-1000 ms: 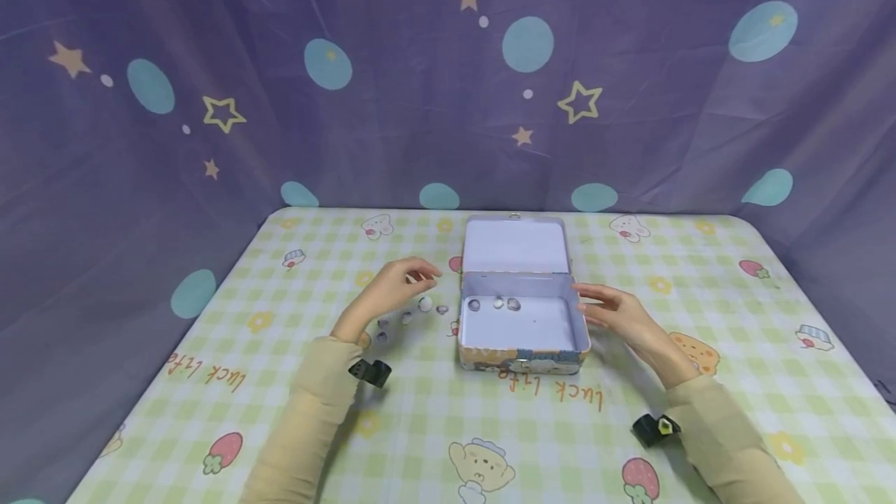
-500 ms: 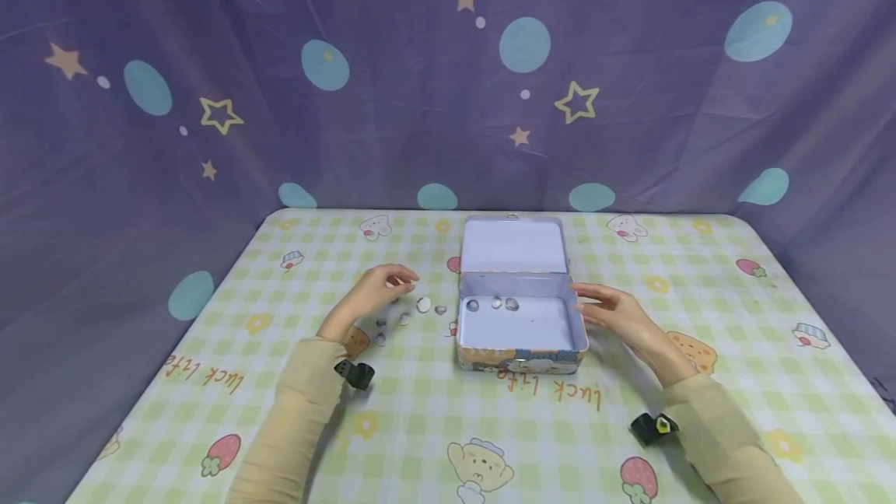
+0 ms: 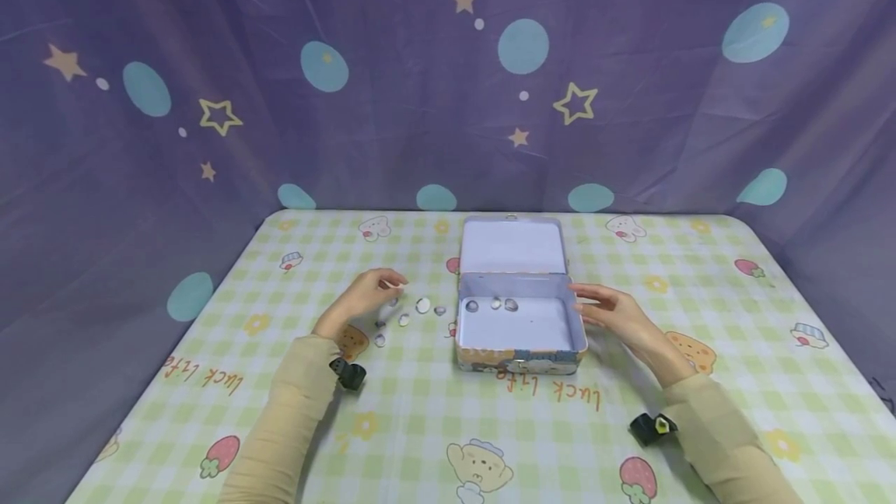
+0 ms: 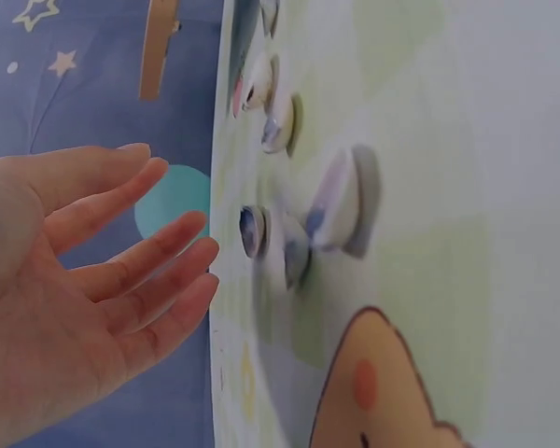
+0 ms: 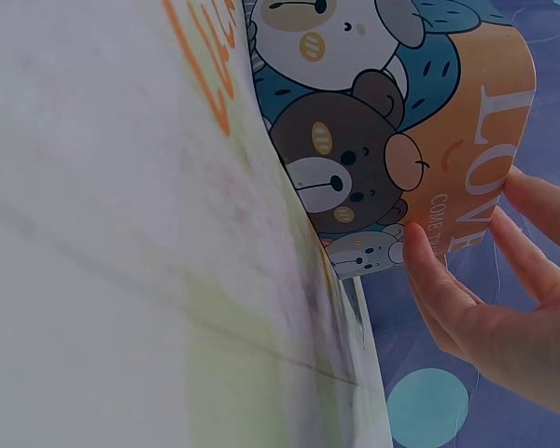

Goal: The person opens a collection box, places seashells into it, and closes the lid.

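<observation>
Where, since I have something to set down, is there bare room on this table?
The table is bare between the sleeves, in front of the box, and beyond the right hand, toward the far right corner. Between the left hand and the box it is crowded with loose shells.

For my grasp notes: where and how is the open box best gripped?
The box is probably best gripped by its side walls, just below the rim, coming from left and right together. They stand upright, facing each other; the raised lid, joined only at the back, might swing. Shells inside suggest keeping it level.
</observation>
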Tool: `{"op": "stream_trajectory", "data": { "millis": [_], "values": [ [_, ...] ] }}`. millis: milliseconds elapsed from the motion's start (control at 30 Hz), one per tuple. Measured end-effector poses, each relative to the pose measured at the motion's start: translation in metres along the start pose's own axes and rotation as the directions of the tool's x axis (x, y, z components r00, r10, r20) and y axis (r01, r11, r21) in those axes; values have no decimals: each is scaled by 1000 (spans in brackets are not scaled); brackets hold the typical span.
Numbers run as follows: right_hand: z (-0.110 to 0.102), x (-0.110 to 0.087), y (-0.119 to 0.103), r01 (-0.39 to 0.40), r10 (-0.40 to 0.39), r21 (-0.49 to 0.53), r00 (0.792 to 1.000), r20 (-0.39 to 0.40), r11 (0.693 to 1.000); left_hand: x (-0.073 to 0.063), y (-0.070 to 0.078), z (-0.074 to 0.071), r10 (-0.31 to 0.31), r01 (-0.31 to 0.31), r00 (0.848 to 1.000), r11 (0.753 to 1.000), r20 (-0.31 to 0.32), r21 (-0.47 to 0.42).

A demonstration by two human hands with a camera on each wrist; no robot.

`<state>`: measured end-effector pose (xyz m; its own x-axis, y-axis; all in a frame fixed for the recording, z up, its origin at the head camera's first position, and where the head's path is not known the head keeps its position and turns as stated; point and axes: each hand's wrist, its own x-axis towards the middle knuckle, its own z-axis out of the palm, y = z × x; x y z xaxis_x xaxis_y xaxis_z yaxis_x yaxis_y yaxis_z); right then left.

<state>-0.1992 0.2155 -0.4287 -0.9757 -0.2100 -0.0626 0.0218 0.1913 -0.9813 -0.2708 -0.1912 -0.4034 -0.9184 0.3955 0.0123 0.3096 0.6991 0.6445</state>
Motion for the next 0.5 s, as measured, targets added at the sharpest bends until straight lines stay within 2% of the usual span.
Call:
{"op": "stream_trajectory", "data": {
  "millis": [500],
  "values": [
    [0, 0, 2, 3, -3, 14, 1000, 0, 1000, -3, -4, -3, -13, 11, 998, 999, 68, 33]
  ]
}}
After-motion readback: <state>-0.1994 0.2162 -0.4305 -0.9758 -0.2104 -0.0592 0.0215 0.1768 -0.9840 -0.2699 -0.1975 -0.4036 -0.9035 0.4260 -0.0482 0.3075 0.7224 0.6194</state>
